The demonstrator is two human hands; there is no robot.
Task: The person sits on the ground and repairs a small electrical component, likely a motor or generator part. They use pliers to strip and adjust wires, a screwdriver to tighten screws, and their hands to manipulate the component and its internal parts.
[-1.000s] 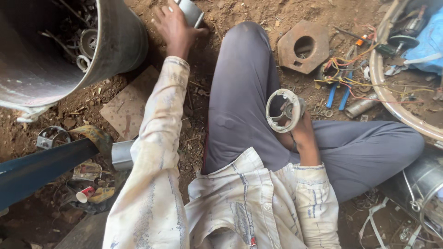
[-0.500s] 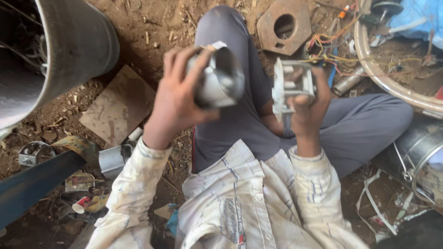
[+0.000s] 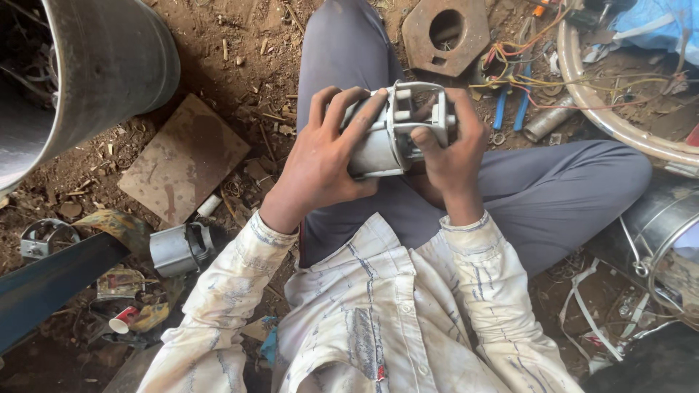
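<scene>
I sit cross-legged on dirt ground in grey trousers and a stained pale shirt. My left hand (image 3: 324,156) wraps around a grey metal cylindrical housing (image 3: 375,149) held over my lap. My right hand (image 3: 451,149) grips a pale metal end bracket with open ribs (image 3: 419,109), pressed against the right end of the housing. Both parts touch and sit between my two hands.
A big dark metal drum (image 3: 95,65) lies at the upper left. A rusty flat plate (image 3: 182,156), a small grey housing (image 3: 178,247), a rusty hexagonal flange (image 3: 444,33), coloured wires and blue-handled pliers (image 3: 510,102) and a round rim (image 3: 611,109) lie around me.
My left hand reached to the ground by the drum, brought the grey housing back to my lap, and my right hand's bracket now meets its end.
</scene>
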